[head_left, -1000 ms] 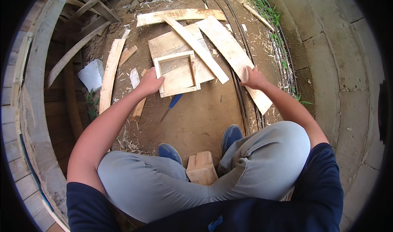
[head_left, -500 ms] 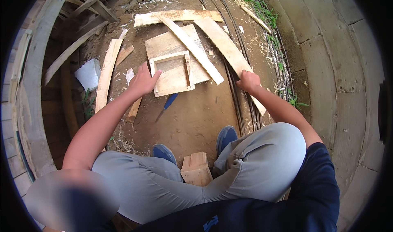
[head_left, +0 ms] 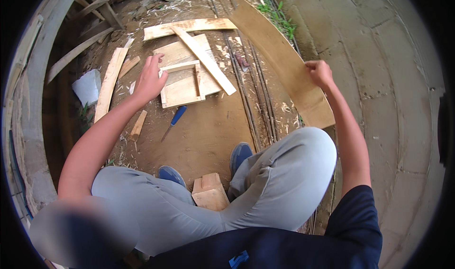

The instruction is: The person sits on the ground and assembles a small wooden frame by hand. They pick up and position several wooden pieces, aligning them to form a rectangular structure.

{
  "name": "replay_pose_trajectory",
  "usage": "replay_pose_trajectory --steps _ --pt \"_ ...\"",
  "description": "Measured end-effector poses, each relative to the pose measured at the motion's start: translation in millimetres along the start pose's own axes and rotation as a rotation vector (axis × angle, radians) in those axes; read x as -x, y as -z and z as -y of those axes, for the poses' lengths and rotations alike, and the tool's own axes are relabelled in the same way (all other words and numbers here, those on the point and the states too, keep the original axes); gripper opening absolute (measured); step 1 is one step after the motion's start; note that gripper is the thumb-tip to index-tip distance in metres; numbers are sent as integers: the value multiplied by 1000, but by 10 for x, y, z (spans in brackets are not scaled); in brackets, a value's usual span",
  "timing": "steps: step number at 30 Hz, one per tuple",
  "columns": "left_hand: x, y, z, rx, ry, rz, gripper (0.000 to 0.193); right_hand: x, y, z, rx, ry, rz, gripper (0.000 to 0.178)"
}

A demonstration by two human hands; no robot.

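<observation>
My right hand (head_left: 320, 73) grips the right edge of a wide, thin wooden board (head_left: 279, 55), which is lifted and tilted at the right. My left hand (head_left: 150, 79) is open, thumb and fingers apart, at the left corner of a small rectangular wooden frame (head_left: 199, 81). Whether it touches the frame, I cannot tell. Beneath the frame lies a flat wooden panel (head_left: 173, 51). A narrow wooden strip (head_left: 204, 59) slants across that panel. Just below the frame, a blue-handled tool with a thin shaft (head_left: 178, 115) rests on the dirt.
Another plank (head_left: 189, 27) lies across the back, and one more (head_left: 111, 81) at the left. Long dark rods (head_left: 258, 103) run along the ground. A wooden block (head_left: 210, 193) sits between my feet. Stone paving (head_left: 379, 103) borders the right; a weathered timber post (head_left: 35, 103) stands left.
My right hand has raised the wide board off the ground and moved it right. My left hand has shifted slightly upward along the frame's left side. The view has turned a little right.
</observation>
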State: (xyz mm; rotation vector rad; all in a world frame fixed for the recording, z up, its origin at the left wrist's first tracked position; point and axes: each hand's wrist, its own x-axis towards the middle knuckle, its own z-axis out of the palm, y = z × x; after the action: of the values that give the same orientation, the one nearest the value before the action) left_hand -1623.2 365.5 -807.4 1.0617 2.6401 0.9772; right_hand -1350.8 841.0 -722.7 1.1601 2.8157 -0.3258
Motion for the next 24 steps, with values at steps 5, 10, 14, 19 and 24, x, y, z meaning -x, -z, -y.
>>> replay_pose_trajectory --steps 5,10,14,19,24 --pt "-58 155 -388 139 -95 134 39 -56 845 252 -515 120 60 32" --pt "-82 266 -667 317 -59 238 30 68 1340 1050 -743 253 -87 41" --pt "-104 319 -582 217 -188 69 28 132 1369 1637 -696 316 -59 38" --pt "-165 353 -253 33 -141 132 28 -54 804 1687 -398 423 -212 31" --pt "138 223 35 -169 -223 380 28 47 426 1569 -96 354 -194 30"
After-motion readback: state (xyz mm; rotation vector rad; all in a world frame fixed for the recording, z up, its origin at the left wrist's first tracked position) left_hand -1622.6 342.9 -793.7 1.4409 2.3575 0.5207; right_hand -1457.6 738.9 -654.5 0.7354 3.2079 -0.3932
